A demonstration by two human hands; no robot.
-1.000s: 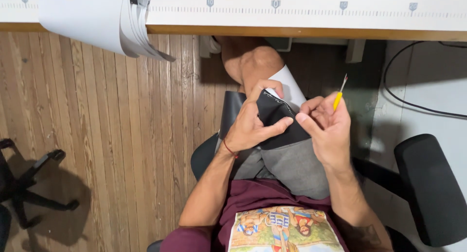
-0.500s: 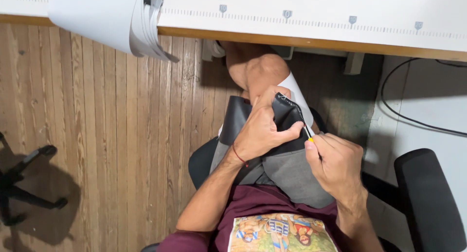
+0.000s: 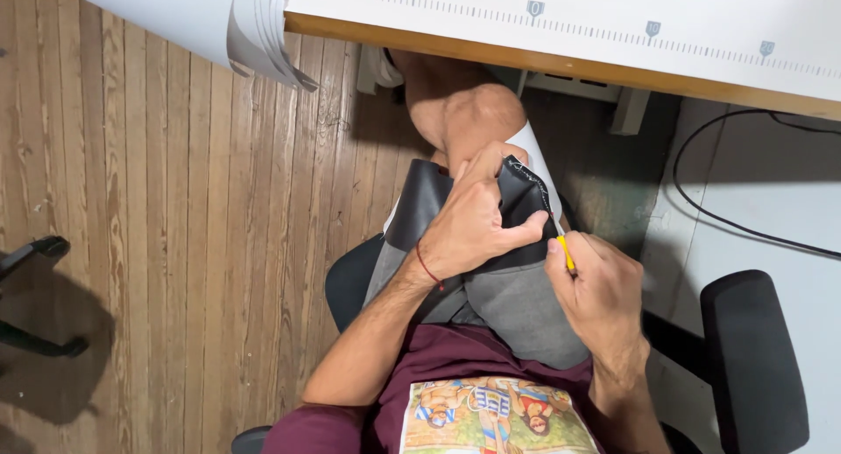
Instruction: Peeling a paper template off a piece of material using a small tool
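Two hands at work over my lap, seated below tabletop (image 3: pixel 491 58) edge. Left hand (image 3: pixel 477 217) closed around folded black leather piece (image 3: pixel 438 204), thumb pinching stitched edge (image 3: pixel 530 175), bracing it against knee so seam faces up and stays taut. Right hand (image 3: pixel 600 292) curled tight on thin yellow-handled tool (image 3: pixel 566 251), tip touching leather just beside thumb, along line of pale stitches. Leather rests on grey shorts (image 3: pixel 517 305). Rolled white paper (image 3: pixel 219 20) hangs off tabletop, well apart.

Matt black leather piece (image 3: pixel 438 200), yellow plastic tool (image 3: pixel 567 252), worn wood floor (image 3: pixel 158 244)
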